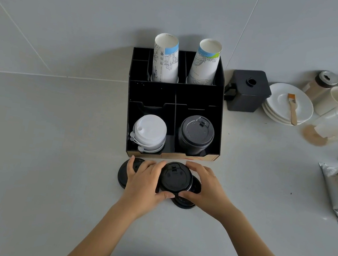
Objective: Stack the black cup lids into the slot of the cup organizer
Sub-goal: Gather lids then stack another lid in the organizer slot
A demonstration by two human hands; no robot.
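**Hands close on a stack of black lids at the organizer's front**

Hands meet over a small stack of black cup lids (175, 179) on the pale counter (51, 154), just in front of the black cup organizer (176, 98). The left hand (145, 181) curls round the stack's left side with its thumb under the near edge; the right hand (205, 187) cups the right side, fingers over the far rim and thumb at the near rim, so both grip the stack between them. Another black lid (123, 173) lies flat beside the left hand, and one more lid (184, 203) peeks out beneath the stack.

Inside the organizer's front right slot stands a pile of black lids (195, 135); the front left slot holds white lids (149, 132). Two stacks of paper cups (204, 63) lean in the rear compartments. Off to the right sit a black box (248, 91) and white saucers (286, 105) with a small brush (293, 108) across them.
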